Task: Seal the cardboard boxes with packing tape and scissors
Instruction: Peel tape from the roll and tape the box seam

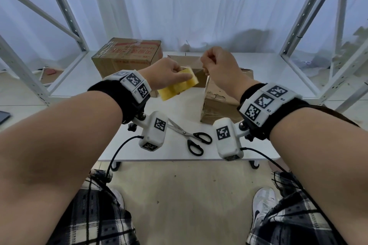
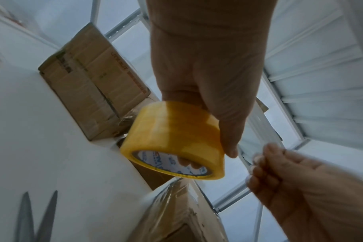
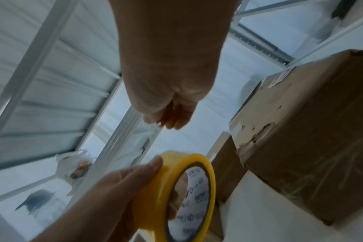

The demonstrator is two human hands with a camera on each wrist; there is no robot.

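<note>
My left hand (image 1: 169,71) grips a yellow roll of packing tape (image 1: 177,84), thumb across its outer face and fingers through the core, above the white table (image 1: 179,152). In the left wrist view the roll (image 2: 172,139) shows its printed core. My right hand (image 1: 208,63), just right of the roll and a little higher, has its fingers curled and pinches the free end of the clear tape, which shows only faintly. Below the right hand stands a worn cardboard box (image 1: 219,105). Black-handled scissors (image 1: 192,137) lie with blades apart on the table near its front edge.
A larger printed cardboard box (image 1: 127,55) stands at the back left, and a smaller one (image 1: 185,60) sits behind the hands. White metal shelf uprights (image 1: 65,12) flank the table on both sides. My legs and shoes are below the table's front edge.
</note>
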